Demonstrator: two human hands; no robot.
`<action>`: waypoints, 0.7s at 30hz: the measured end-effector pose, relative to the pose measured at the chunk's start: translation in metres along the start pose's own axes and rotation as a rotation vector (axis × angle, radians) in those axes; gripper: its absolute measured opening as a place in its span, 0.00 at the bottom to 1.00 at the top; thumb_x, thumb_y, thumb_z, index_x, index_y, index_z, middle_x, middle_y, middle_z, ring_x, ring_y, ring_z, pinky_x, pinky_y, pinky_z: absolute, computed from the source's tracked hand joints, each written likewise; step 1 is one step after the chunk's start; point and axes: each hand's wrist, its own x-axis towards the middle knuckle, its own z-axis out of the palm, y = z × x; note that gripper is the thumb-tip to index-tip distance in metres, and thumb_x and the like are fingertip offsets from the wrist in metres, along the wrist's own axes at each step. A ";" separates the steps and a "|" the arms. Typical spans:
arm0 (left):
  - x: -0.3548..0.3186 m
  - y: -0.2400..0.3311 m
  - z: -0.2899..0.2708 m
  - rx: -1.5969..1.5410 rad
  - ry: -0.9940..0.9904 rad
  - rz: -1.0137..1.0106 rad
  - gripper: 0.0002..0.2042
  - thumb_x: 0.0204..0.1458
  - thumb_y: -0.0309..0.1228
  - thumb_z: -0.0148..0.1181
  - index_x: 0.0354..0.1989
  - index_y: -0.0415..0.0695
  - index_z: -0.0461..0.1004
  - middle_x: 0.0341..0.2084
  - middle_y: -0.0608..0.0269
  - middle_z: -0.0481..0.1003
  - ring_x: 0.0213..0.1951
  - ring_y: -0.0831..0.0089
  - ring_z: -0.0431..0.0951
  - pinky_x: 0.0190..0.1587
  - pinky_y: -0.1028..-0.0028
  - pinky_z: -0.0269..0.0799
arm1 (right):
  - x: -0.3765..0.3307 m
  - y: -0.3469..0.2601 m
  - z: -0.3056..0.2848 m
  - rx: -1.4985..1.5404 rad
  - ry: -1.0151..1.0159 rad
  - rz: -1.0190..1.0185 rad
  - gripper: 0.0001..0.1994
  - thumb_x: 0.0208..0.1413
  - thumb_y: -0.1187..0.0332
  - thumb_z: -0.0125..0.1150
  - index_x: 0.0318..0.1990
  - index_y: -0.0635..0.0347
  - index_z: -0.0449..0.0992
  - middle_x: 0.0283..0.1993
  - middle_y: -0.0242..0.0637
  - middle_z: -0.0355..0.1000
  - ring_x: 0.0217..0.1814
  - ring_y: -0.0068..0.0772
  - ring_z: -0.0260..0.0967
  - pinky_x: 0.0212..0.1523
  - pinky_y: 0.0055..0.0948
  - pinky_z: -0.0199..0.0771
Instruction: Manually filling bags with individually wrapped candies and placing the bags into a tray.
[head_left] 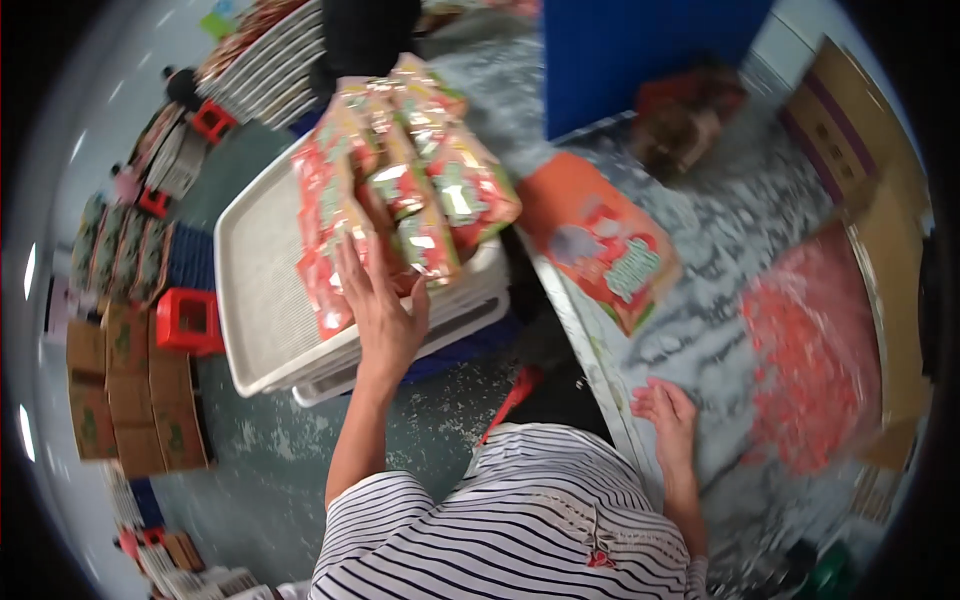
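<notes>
Left hand (380, 305) spread flat against a bundle of red-and-green snack packets (400, 190), fingers open and pressing rather than clenched, packets standing in a loose fan on the stack of white trays (262, 300) at ten o'clock from the torso. Right hand (668, 412) resting released at the near edge of the bench (700, 250), palm down, holding nothing. On the bench at one o'clock, an orange printed carton (600, 245) lying flat; at three o'clock, a blurred heap of red packets (810, 360), details too smeared to read. Beyond the trays at nine o'clock, brown cardboard boxes (130, 400) and a red stool (188, 322) on the floor. Judging from the lean of the bundle: best kept square by pushing from the lower middle, palm broad, so the outer packets do not slide off the tray rim. Worth bringing the free hand over to brace the far side, since one palm alone seems unlikely to hold so many slippery wrappers together. Slow, even pressure advisable.
</notes>
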 end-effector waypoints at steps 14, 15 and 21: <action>-0.030 0.187 0.162 -0.159 -0.477 0.477 0.44 0.45 0.58 0.60 0.62 0.35 0.59 0.63 0.33 0.52 0.60 0.34 0.54 0.58 0.39 0.49 | -0.051 0.030 -0.040 0.118 0.046 0.024 0.13 0.65 0.69 0.50 0.49 0.70 0.71 0.40 0.44 0.76 0.36 0.30 0.76 0.38 0.26 0.77; -0.035 0.189 0.160 -0.123 -0.478 0.479 0.44 0.45 0.58 0.59 0.62 0.34 0.59 0.63 0.33 0.51 0.60 0.34 0.54 0.58 0.39 0.49 | -0.052 0.034 -0.043 0.139 0.047 0.057 0.13 0.65 0.68 0.50 0.50 0.70 0.71 0.41 0.45 0.76 0.37 0.30 0.76 0.38 0.26 0.78; -0.075 0.201 0.138 -0.244 -0.585 0.468 0.36 0.55 0.50 0.53 0.64 0.32 0.57 0.65 0.33 0.48 0.64 0.33 0.49 0.64 0.43 0.46 | -0.015 0.019 -0.022 0.317 0.010 0.003 0.21 0.65 0.68 0.49 0.61 0.68 0.59 0.55 0.49 0.69 0.43 0.38 0.75 0.45 0.34 0.78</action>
